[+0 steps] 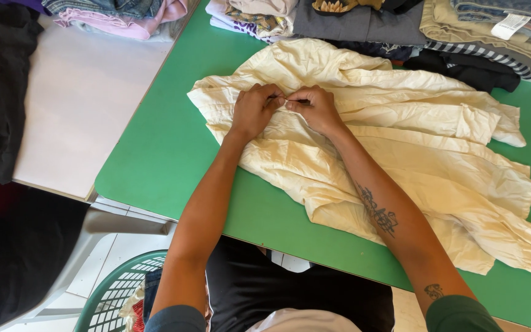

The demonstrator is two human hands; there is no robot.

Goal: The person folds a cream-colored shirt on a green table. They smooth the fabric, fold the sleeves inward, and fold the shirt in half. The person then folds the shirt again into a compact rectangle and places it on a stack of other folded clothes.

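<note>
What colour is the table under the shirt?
Green table, seen from the head camera, under a pale cream shirt.

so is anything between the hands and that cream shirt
Nothing visible. Both the left hand and the right hand rest directly on the cream shirt, pinching its fabric at the same spot on the green table.

The one camera sits on my head and looks steeply down over my own forearms onto the green counter [173, 154], close enough that my arms fill the lower frame. It faces forward across the counter to the stacked clothes [364, 21] at its far edge; no second view overlaps.
</note>
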